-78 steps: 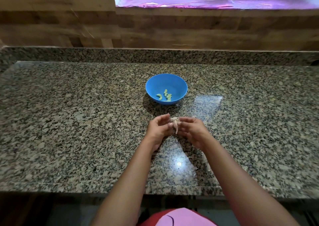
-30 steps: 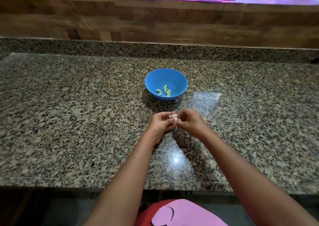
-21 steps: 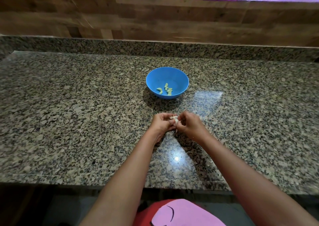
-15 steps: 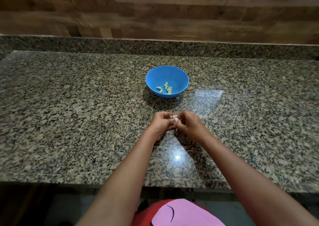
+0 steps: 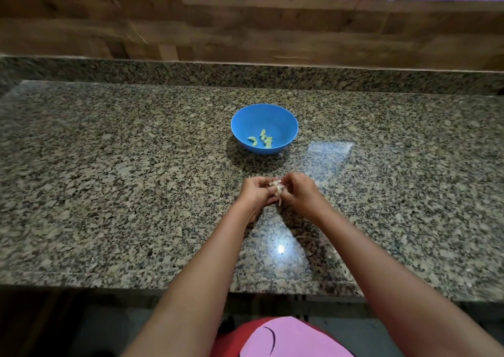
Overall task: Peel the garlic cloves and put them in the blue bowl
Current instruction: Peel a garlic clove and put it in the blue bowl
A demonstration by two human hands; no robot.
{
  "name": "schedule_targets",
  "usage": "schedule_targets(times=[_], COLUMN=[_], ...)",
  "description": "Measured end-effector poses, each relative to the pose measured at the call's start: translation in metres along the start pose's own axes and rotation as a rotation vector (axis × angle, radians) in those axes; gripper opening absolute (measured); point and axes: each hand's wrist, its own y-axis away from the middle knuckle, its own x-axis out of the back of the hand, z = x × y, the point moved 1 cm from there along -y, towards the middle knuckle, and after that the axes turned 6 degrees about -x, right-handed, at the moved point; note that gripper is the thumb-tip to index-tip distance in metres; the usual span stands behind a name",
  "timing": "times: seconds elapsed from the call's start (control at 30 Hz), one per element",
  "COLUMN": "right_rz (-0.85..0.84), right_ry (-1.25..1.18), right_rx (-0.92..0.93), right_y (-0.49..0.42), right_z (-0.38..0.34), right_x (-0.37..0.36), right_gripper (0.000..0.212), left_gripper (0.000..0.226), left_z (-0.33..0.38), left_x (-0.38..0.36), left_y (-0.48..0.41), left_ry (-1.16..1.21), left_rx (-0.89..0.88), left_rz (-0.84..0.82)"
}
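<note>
Two hands met just in front of the blue bowl (image 5: 264, 127), on the person's side of it, above the speckled granite worktop (image 5: 109, 182); the left hand (image 5: 256, 193) had its fingers curled round a garlic clove (image 5: 276, 189), and the right hand (image 5: 298, 191) pinched the same clove from the other side, so each grip was closed on it; a thin strip of papery skin (image 5: 279, 200) hung down from the clove between the two hands; whether the clove was half bare or fully wrapped could not be told at that size. Several peeled cloves (image 5: 261, 139) lay inside the blue bowl, near its bottom, pale green-yellow against the blue; the bowl stood upright on the worktop, apart from both hands. A few pale scraps (image 5: 334, 250) lay on the worktop nearer the person than the bowl, to the right of a bright light reflection (image 5: 281, 249). Behind the bowl rose a granite upstand (image 5: 245, 74) and a wood-patterned wall (image 5: 272, 29). No brand, label or writing could be read anywhere; the pink shape (image 5: 294, 337) on the person's red garment (image 5: 231, 340) showed only a dark curved line.
</note>
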Motion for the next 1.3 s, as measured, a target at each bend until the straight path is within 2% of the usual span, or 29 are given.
schedule_targets(times=[0.17,0.33,0.53,0.63,0.7,0.77,0.83,0.97,1.1,1.17,1.3], right_rz=[-0.095,-0.096,-0.026,0.028,-0.022,-0.066,-0.062,-0.063,-0.031,-0.06,-0.129], right_ry=[-0.347,-0.345,-0.097,-0.136,-0.306,-0.434,-0.487,-0.543,-0.486,-0.431,-0.303], right_rx=[-0.186,-0.218,-0.179,-0.237,-0.289,-0.332,-0.387,-0.47,-0.507,-0.503,-0.448], right_y=[-0.003,-0.002,-0.001,0.0,0.003,0.006,0.008,0.012,0.015,0.014,0.01], right_z=[0.008,0.003,-0.006,-0.002,0.001,0.003,0.004,0.011,0.015,0.019,0.021], right_x=[-0.002,0.003,0.01,0.01,0.01,0.013,0.014,0.021,0.031,0.036,0.046], right_gripper=[0.014,0.016,0.006,0.012,0.019,0.021,0.015,0.006,0.005,0.012,0.01], left_gripper=[0.025,0.025,0.026,0.029,0.031,0.031,0.035,0.046,0.052,0.054,0.064], left_z=[-0.004,-0.006,-0.002,-0.001,-0.003,-0.003,0.002,0.009,0.006,0.0,-0.023], left_x=[0.003,0.005,0.005,0.006,0.005,0.007,0.009,0.011,0.01,0.007,-0.004], left_y=[0.0,-0.001,0.004,0.004,0.001,-0.004,-0.007,-0.011,-0.002,0.009,0.031], left_ry=[0.039,0.042,0.032,0.054,-0.04,-0.28,-0.487,-0.695,-0.764,-0.808,-0.854], left_rx=[-0.013,-0.02,-0.014,-0.002,-0.044,-0.134,-0.207,-0.327,-0.367,-0.412,-0.521], left_rz=[0.0,-0.014,-0.023,-0.006,-0.007,0.018,0.033,0.008,0.054,0.091,0.102])
